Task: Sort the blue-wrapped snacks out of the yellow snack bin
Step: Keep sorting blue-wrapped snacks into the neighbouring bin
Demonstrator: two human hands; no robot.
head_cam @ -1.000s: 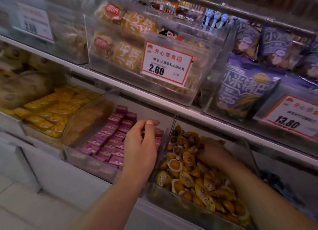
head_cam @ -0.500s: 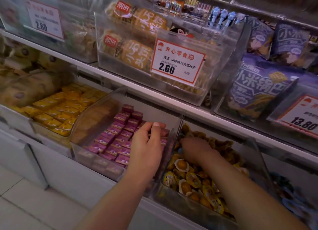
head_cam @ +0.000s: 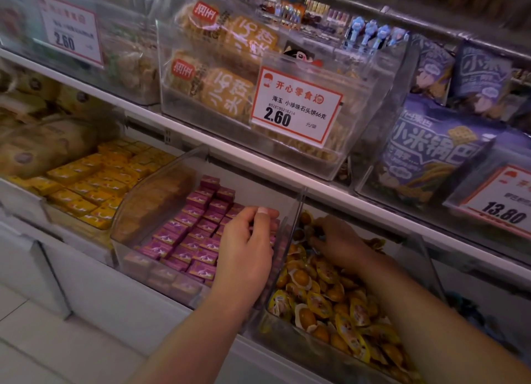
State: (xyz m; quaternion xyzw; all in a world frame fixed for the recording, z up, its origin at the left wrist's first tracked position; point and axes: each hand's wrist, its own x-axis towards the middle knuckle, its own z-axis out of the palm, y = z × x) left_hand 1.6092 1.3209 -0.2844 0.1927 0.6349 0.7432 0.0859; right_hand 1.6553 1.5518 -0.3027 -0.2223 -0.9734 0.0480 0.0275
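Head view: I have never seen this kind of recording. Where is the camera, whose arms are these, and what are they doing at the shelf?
There is no robot here. The camera sits on a person's head and looks forward and down, so the two bare arms are that person's own.

They stand at a shop shelf of clear bins. The left hand is curled at the divider between the bin of purple boxes and the yellow snack bin; whether it holds anything cannot be told. The right hand reaches into the back of the yellow snacks, fingers curled down among them; what it grips, if anything, is hidden.

Further left lie yellow boxes. On the shelf above, a price tag reads 2.60.
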